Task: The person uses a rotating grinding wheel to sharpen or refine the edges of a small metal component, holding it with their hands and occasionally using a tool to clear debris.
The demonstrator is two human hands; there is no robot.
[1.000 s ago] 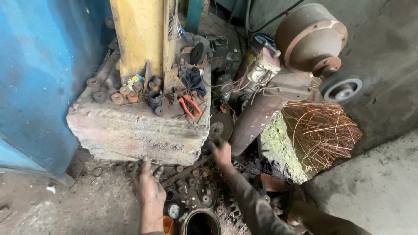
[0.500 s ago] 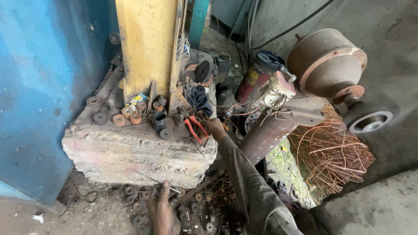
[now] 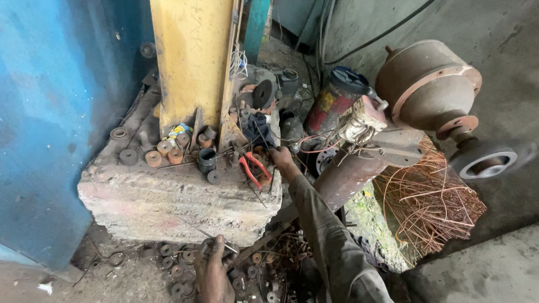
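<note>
My right hand (image 3: 282,159) reaches up onto the right corner of a rough concrete block (image 3: 168,207). Its fingertips are among dark metal parts, right beside red-handled pliers (image 3: 254,169); whether they grip anything is hidden. My left hand (image 3: 214,268) rests low on the floor below the block, fingers spread over a heap of rusty rings and bearings (image 3: 179,264), with a thin metal rod (image 3: 216,238) lying just past the fingertips. On the block stand several small rollers and bushes (image 3: 163,154) and a black cup-shaped part (image 3: 206,159).
A yellow steel post (image 3: 191,62) rises from the block, with a blue panel (image 3: 50,112) on the left. To the right are a rusty motor housing (image 3: 429,90), a grinding wheel (image 3: 483,163), a red-and-black can (image 3: 337,101) and a tangle of copper wire (image 3: 432,207).
My right hand has risen from the floor scrap up to the block's corner beside the pliers. My left hand has stayed low on the floor pieces. The view has shifted down and left.
</note>
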